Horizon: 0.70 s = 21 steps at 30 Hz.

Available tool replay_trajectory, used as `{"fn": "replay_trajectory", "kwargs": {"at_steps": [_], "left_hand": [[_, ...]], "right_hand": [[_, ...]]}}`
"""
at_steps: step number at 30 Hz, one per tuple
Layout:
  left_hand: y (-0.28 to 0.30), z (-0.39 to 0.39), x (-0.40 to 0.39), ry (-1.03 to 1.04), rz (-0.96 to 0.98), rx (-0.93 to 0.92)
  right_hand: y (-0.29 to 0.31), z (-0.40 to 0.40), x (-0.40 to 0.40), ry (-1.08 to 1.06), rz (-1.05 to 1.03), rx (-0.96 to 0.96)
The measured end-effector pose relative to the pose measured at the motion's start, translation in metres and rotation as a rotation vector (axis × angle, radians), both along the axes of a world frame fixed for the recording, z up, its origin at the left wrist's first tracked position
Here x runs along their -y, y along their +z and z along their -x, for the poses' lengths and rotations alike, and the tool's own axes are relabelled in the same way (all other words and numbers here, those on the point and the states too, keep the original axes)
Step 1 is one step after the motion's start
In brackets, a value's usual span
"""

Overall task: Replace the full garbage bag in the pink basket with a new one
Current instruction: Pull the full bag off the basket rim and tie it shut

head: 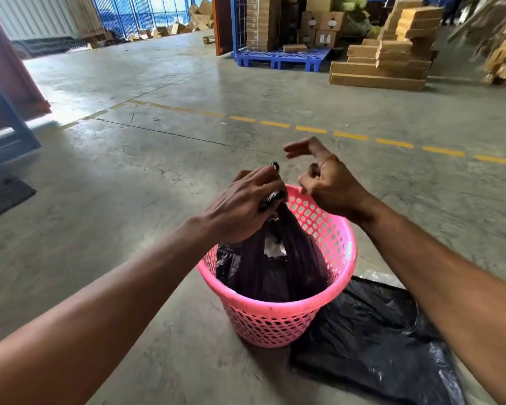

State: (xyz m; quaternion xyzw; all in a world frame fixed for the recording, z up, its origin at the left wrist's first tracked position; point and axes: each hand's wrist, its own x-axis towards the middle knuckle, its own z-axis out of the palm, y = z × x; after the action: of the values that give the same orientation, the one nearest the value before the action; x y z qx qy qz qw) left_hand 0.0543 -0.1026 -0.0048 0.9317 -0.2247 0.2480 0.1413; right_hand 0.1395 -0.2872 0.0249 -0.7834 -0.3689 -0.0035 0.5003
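Note:
A pink perforated plastic basket [278, 323] stands on the concrete floor just in front of me. Inside it sits a full black garbage bag [275, 270], its top gathered into a bunch. My left hand [240, 206] is closed around that gathered neck above the basket. Just right of it, my right hand [327, 185] hovers over the basket's far rim with fingers spread and nothing in them. A flat, unused black garbage bag [374, 337] lies on the floor against the basket's right side.
Bare concrete floor with a dashed yellow line [310, 129] stretches ahead. A blue pallet [281, 58] and stacked cardboard boxes [392, 51] stand at the far right. A blue metal frame [9, 112] and a dark mat [0, 191] are at the left.

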Motion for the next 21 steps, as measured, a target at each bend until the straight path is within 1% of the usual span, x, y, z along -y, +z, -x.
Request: {"fn": "replay_trajectory", "kwargs": {"at_steps": [2,4,6,8,11,14,17,18,19,21], "left_hand": [[-0.005,-0.001,0.003,-0.059,0.017,0.028],[-0.008,-0.001,0.004,-0.112,0.046,0.026],[-0.009,0.001,0.003,-0.154,0.112,-0.002],[-0.01,0.003,0.002,-0.148,0.198,-0.018],[-0.012,0.001,0.0,-0.072,0.355,-0.046],[-0.019,-0.003,-0.007,-0.001,0.51,-0.198],[-0.03,-0.005,-0.016,0.015,0.706,-0.461],[-0.032,-0.005,-0.022,0.023,0.73,-0.551],[-0.035,-0.006,-0.03,0.077,0.666,-0.624],[-0.038,-0.007,-0.049,0.314,0.231,-0.665]], "right_hand": [[0.004,0.005,-0.008,0.135,0.089,0.05],[0.004,0.005,-0.011,0.203,0.178,0.08],[0.006,0.001,-0.009,0.154,0.206,0.12],[0.006,-0.005,-0.002,0.083,0.198,0.137],[-0.002,-0.011,0.008,0.075,0.175,0.076],[-0.017,-0.018,0.013,0.103,0.188,-0.007],[-0.034,-0.028,0.023,0.023,0.242,-0.04],[-0.04,-0.032,0.029,-0.015,0.278,-0.044],[-0.046,-0.035,0.036,-0.051,0.352,-0.027],[-0.059,-0.037,0.048,-0.105,0.589,0.081]]}}
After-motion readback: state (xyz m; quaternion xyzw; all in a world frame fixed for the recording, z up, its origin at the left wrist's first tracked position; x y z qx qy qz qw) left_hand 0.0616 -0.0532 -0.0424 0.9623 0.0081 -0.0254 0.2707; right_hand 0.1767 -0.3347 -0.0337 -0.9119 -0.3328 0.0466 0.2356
